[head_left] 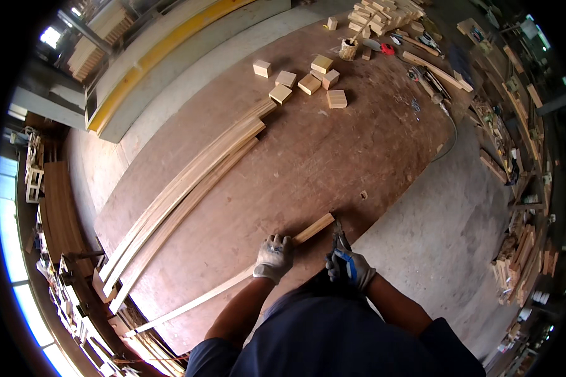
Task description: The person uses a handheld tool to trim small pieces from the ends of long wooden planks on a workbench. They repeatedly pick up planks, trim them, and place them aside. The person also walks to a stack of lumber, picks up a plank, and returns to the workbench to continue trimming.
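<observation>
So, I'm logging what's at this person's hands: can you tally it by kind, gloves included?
Gloves: 2
Wooden strip, at the left hand: 1
Hand tool, in the right hand, type unclear: 1
Total: 4

No text, label, brand, number or sign can be read on the brown work surface [333, 163] or around it. Above that surface, the gloved left hand [273, 257] shows 1 faint patch [273, 249] (too blurred to tell whether it is print).
</observation>
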A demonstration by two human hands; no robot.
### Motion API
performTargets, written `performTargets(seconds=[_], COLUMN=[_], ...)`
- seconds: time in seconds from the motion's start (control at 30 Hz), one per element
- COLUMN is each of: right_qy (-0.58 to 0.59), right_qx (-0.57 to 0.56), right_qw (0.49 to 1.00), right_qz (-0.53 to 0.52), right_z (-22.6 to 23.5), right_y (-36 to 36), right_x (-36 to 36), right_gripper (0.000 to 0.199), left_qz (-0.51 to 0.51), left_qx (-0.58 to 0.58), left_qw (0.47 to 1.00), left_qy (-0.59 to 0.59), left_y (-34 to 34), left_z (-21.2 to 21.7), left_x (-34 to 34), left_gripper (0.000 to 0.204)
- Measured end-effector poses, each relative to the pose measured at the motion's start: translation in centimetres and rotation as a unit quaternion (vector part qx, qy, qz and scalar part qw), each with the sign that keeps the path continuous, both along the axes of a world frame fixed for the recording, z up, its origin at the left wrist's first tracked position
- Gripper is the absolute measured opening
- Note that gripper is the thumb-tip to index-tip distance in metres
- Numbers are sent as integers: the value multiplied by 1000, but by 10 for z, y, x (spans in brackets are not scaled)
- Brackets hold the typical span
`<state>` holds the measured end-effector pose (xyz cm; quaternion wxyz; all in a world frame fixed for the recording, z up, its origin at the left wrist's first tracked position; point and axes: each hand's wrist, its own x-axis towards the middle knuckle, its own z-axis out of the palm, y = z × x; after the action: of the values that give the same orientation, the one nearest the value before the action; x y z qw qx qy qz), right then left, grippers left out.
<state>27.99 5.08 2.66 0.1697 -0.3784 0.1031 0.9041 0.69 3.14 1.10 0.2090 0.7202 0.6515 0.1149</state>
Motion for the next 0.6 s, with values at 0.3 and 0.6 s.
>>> performTargets(seconds=[0.3, 0.6], right_qy=[-245, -411], right_qx=[185, 293], right_qw=[937, 836], right_qz=[169, 213], right_z=[-31, -88], right_y=[87, 40], right_x=[51, 137], right_gripper=[32, 34], left_qz=[-4, 68], left_qx=[45, 8], left_qw=[999, 997], left_qy=[12, -22], left_y=[-7, -79], left_z=[-24, 0], left_x=[-1, -58], left_gripper=[19, 32])
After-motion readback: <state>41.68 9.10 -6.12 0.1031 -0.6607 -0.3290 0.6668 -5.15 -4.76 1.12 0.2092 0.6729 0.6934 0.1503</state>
